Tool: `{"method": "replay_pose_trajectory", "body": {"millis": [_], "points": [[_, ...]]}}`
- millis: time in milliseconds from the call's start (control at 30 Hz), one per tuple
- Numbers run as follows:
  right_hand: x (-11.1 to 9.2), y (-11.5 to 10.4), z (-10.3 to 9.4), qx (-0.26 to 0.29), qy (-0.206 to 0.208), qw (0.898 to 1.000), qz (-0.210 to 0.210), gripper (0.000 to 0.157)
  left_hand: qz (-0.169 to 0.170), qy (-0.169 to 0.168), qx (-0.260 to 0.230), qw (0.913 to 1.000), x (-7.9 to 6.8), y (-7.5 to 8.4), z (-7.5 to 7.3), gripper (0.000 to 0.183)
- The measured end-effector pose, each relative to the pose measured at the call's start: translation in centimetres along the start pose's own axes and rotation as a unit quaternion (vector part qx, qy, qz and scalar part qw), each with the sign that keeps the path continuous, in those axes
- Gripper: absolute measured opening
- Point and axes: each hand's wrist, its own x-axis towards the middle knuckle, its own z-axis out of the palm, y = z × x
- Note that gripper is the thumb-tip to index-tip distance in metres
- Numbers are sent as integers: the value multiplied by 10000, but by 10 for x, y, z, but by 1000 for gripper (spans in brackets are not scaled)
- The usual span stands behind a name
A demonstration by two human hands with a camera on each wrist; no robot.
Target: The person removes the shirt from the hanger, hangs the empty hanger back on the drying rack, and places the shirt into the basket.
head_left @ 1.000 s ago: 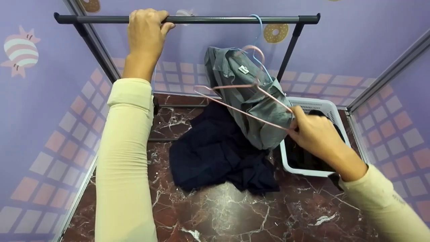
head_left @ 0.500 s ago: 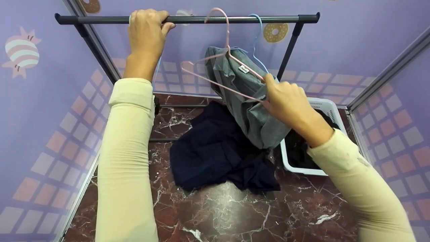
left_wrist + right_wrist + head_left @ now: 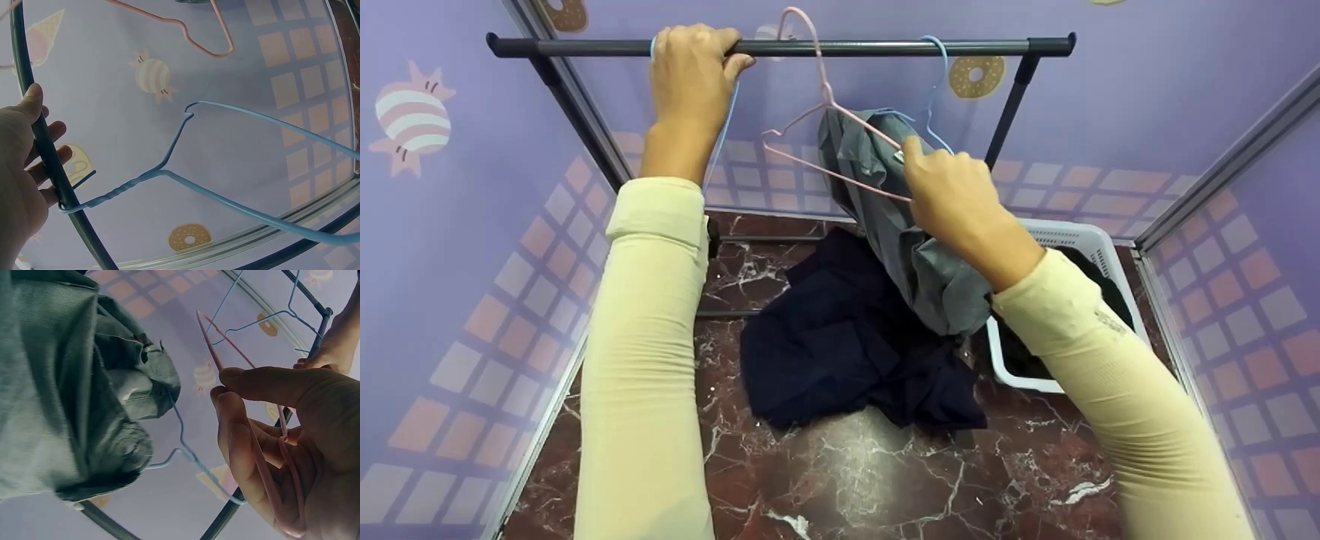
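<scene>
The pink hanger (image 3: 828, 94) has risen leftward from low in front of the grey garment (image 3: 900, 225); its hook now loops at the rail (image 3: 870, 49), between the left hand (image 3: 690, 75) and the light-blue hanger (image 3: 944, 64) that bears the garment, though whether it rests there I cannot tell; the right hand (image 3: 952, 187) grasps the pink hanger at its right side; the left hand stays clasped round the rail, beside a second blue hanger (image 3: 115, 192); the lift seems complete, but with that grip unreleased, the rail probably doesn't carry the hanger alone.
</scene>
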Motion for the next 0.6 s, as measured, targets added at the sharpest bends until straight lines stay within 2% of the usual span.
{"method": "replay_pose_trajectory", "body": {"millis": [267,433,600], "points": [[6,-16,16,-84,-21,9999,88,23,-31,-21,-27,10000,0,0,2,36],[2,-21,29,340,-246,9991,58,32,-50,-32,-21,10000,0,0,4,36],[0,-19,36,763,-508,9958,-67,33,-51,-35,-28,10000,0,3,4,36]]}}
